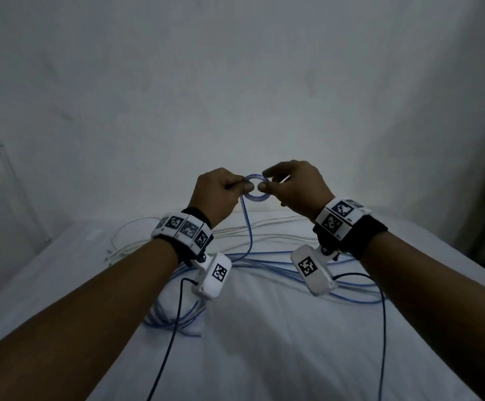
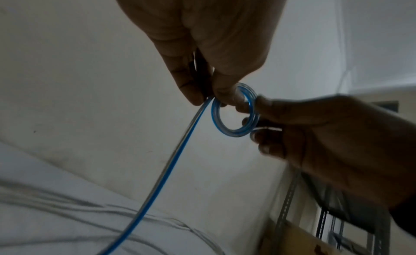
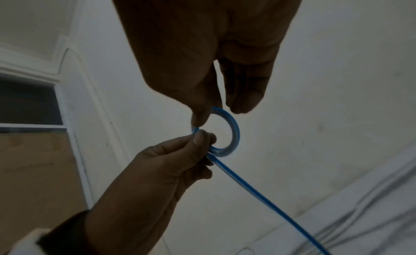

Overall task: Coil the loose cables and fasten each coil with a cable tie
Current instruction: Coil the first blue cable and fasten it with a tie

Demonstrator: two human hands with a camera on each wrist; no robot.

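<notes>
- I am leaving the white cables [image 1: 137, 227] lying loose at the far left of the white sheet [image 1: 293, 342], because I am working one cable at a time.
- I am pinching the left side of the small blue coil [image 1: 256, 188] with my left hand [image 1: 216, 192], thumb and fingertips curled onto it where the free length leaves, so the turns I judge are already wound cannot spring open.
- I am holding the coil up in the air between both hands, well above the sheet, so the blue cable [image 1: 248, 235] is hanging straight down and can feed in without snagging.
- I am pinching the coil's right side with my right hand [image 1: 296, 189], thumb below and forefinger on top, other fingers loosely curled, ready to guide the next turn.
- I am leaving most of the blue cable sprawled across the sheet below my wrists; I see no cable tie yet.
</notes>
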